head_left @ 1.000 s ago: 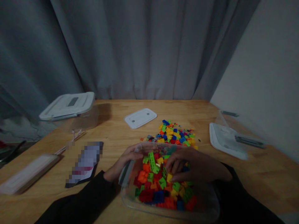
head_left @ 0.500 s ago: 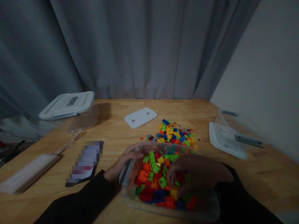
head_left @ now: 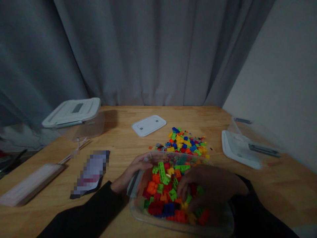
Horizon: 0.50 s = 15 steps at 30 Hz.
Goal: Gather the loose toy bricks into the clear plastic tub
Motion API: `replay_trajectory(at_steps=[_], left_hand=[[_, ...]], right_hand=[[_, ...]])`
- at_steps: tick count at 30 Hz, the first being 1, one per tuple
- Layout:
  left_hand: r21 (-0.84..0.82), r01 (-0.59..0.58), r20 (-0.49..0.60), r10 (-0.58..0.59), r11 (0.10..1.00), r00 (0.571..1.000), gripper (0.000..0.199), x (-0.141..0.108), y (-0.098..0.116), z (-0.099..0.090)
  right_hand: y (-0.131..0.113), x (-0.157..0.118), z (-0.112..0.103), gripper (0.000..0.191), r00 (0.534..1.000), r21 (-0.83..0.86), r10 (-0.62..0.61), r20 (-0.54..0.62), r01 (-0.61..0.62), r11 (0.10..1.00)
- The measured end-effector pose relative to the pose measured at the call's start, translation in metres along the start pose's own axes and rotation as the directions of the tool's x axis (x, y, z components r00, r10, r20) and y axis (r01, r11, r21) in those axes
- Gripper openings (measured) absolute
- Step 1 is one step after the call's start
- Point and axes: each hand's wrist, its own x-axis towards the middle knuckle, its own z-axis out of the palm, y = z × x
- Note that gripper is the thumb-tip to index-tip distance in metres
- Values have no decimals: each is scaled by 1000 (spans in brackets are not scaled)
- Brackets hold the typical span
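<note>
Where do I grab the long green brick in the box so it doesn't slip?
Pinch the long green brick on its two long sides, coming straight down from above. It lies on top of the heap of bricks in the clear plastic box, so nothing covers it. Its long sides give your fingers the most to hold. Your right hand is closest, just beside it.

Glossy plastic bricks [head_left: 162, 190], clear plastic tub [head_left: 137, 211], smooth varnished wood table [head_left: 138, 125], matt cloth curtain [head_left: 148, 49].

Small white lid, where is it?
In the head view, the small white lid lies far-centre on the wooden table, behind and left of the loose brick pile.
</note>
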Motion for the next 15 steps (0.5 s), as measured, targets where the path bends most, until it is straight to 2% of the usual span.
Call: replay_trajectory(at_steps=[4, 6, 7, 8, 10, 13, 14, 15], left_hand=[[6, -7, -48, 7, 1000, 999, 53, 0, -1, 0], [-4, -12, -56, 12, 1000, 998, 52, 0, -1, 0], [-5, -13, -47, 13, 1000, 999, 52, 1, -1, 1], [-3, -15, -36, 15, 1000, 999, 51, 1, 0, 1], [8, -19, -20, 19, 1000, 1000, 51, 1, 0, 0], [26, -15, -26, 16, 1000, 1000, 52, 0, -1, -3], [28, -10, -26, 11, 1000, 1000, 53, 0, -1, -5], [30, -6, -25, 7, 1000, 1000, 53, 0, -2, -6]], right_hand=[[-1, -4, 1, 25, 985, 113, -28, -170, 48, 992], [4, -7, 0, 19, 945, 175, -24, -326, 85, 981], [8, -9, -1, 17, 907, 210, -2, -421, 99, 973], [14, -11, -3, 16, 856, 244, 34, -516, 110, 963], [30, -13, -10, 18, 719, 296, 120, -685, 124, 947], [59, -10, -27, 25, 462, 284, 213, -861, 90, 955], [70, -8, -33, 28, 403, 258, 212, -890, 63, 964], [82, -6, -38, 30, 371, 218, 196, -908, 20, 976]])
